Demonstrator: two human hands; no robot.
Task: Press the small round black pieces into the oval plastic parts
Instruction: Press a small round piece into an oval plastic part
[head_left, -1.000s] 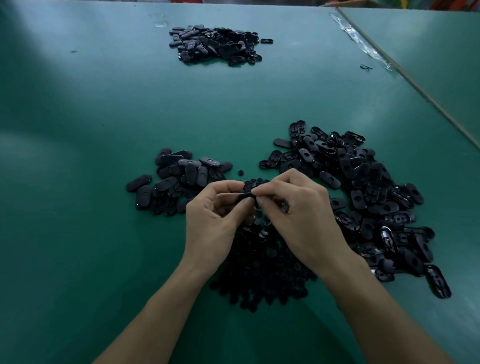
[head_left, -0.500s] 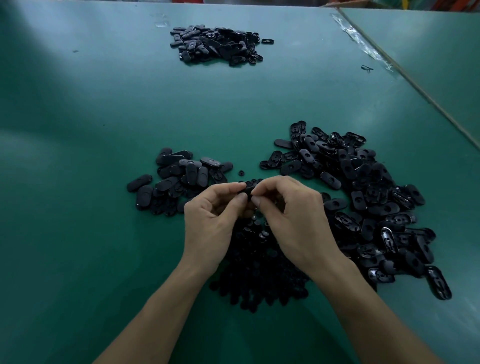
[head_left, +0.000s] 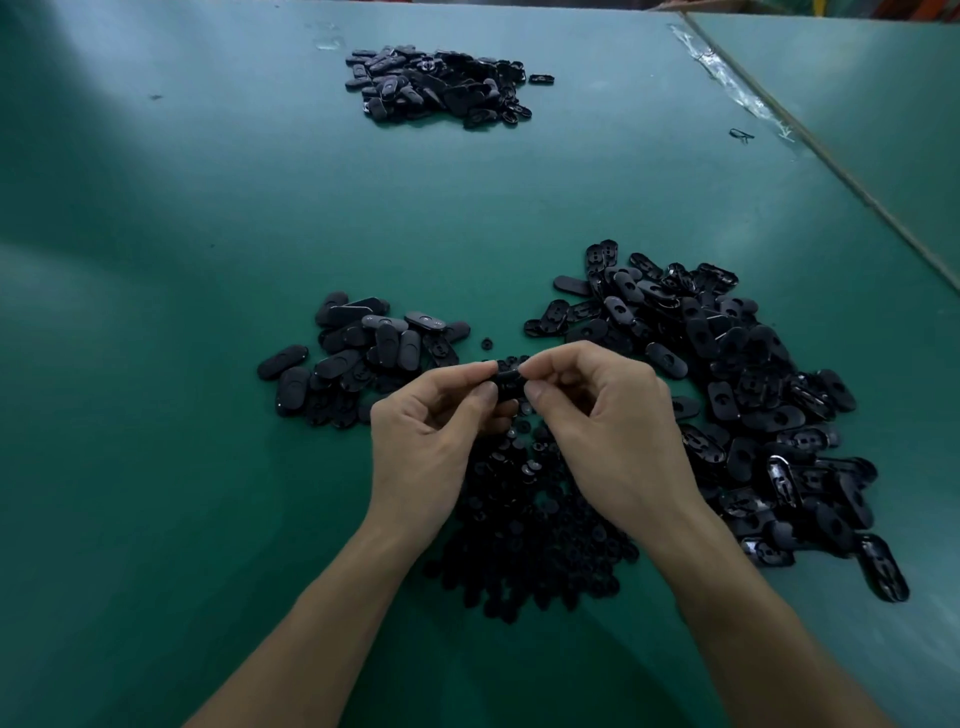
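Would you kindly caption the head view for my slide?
Left hand and right hand pinch one oval plastic part above the pile of small round pieces on a green table.

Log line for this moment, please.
step: assembling in hand | left hand: pinches part | right hand: pinches same part | round pieces: heap below hands

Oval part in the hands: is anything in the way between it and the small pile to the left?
Nothing visible does. The left hand and right hand pinch the oval part; the left pile lies close, with only green table and one stray piece between.
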